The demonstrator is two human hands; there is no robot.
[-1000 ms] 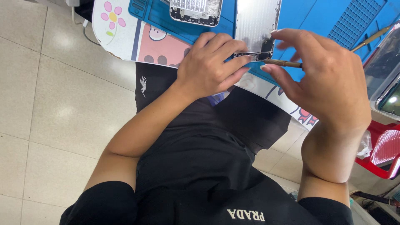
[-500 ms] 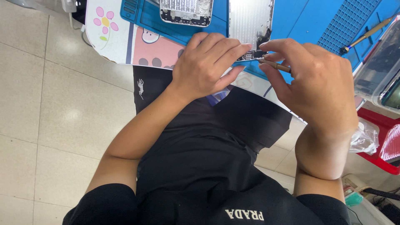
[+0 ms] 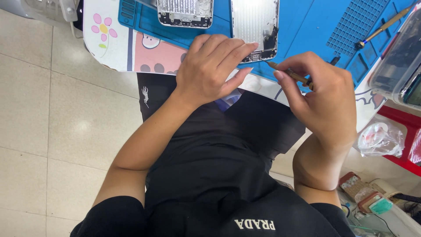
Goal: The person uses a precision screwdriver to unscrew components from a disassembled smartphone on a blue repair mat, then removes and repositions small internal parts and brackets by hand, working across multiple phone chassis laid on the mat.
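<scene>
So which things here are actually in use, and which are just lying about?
In use:
- left hand, steadying the open phone shell
- right hand, holding a thin tool tipped toward the shell's lower end
- blue mat under the shell

Lying about:
- second phone part
- spare tool
- plastic bag

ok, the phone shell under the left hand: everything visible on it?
The phone shell is an opened rear housing, lying flat and inside-up on the blue mat. It looks like silvery metal, brightly lit, with dark small parts along its right edge and at its near end. The left hand rests fingertips on the near end, steadying it. The right hand holds a thin brass-coloured tool whose tip points at the near right corner; contact there is too small to tell.
</scene>
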